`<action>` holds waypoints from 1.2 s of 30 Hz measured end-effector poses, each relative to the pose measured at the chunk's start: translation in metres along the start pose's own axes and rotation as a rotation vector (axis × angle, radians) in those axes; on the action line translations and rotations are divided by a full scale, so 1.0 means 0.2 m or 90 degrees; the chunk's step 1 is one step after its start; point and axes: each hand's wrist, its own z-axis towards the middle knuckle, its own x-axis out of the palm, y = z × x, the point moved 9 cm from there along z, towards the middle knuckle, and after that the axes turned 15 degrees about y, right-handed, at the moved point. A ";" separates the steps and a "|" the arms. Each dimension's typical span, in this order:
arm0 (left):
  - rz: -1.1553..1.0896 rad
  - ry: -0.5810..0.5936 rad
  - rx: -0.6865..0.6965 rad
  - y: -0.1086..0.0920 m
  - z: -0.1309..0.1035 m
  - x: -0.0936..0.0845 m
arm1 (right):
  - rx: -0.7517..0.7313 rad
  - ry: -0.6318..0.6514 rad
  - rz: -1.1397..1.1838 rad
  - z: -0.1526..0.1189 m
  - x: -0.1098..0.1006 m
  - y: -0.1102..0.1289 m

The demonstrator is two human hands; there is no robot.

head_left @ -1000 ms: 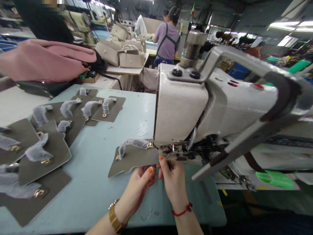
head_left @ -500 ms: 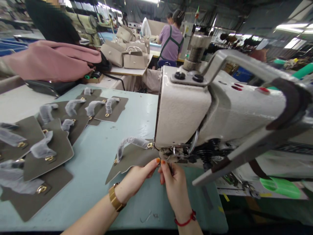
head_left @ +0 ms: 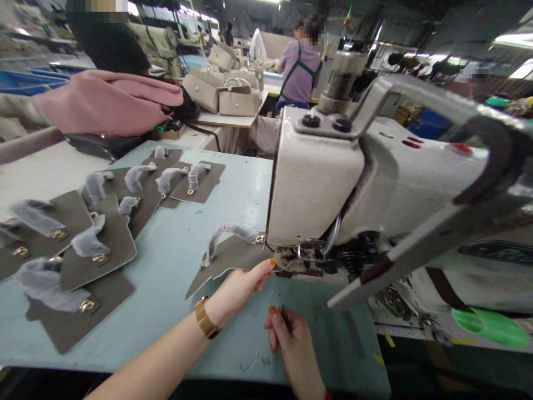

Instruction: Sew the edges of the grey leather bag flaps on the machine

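My left hand (head_left: 244,283), a gold watch on its wrist, pinches the front edge of a dark grey leather-like panel (head_left: 233,258) with thumb on top. That panel carries a handle (head_left: 231,229) wrapped in whitish film, fixed by gold buckles. Its right end lies under the head of a white sewing machine (head_left: 314,189), where the needle area is hidden. Nearer to me and lower, my right hand (head_left: 293,339) is closed around a slim dark tool (head_left: 286,315), mostly covered by the fingers; I cannot make out its kind. It is apart from the panel.
Several similar panels (head_left: 100,241) with wrapped handles overlap at the left of the light-blue table (head_left: 166,289). Loose thread (head_left: 250,362) lies near the front edge. A grey metal bar (head_left: 375,272) slants down at the right. Beige bags (head_left: 237,100) and people stand behind.
My right hand has drawn back from the machine, down towards me, with the dark tool. My left hand still pinches the panel's edge. The view has shifted slightly.
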 end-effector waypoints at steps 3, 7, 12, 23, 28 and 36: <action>-0.037 0.011 -0.005 0.01 0.03 0.01 | 0.027 0.007 0.002 0.00 0.01 -0.07; -0.079 0.026 0.002 -0.01 0.05 0.03 | 0.041 0.015 -0.012 0.01 0.01 -0.09; -0.125 0.029 0.008 -0.05 0.05 0.05 | 0.040 0.020 -0.039 0.01 0.02 -0.08; -0.227 -0.052 0.040 -0.08 0.01 0.08 | 0.033 0.032 -0.020 -0.01 0.02 -0.07; -0.289 -0.136 0.068 -0.06 -0.04 0.12 | 0.019 0.027 -0.005 0.00 0.01 -0.08; -0.342 -0.173 0.066 -0.04 -0.10 0.18 | -0.054 -0.091 0.006 -0.05 -0.09 0.04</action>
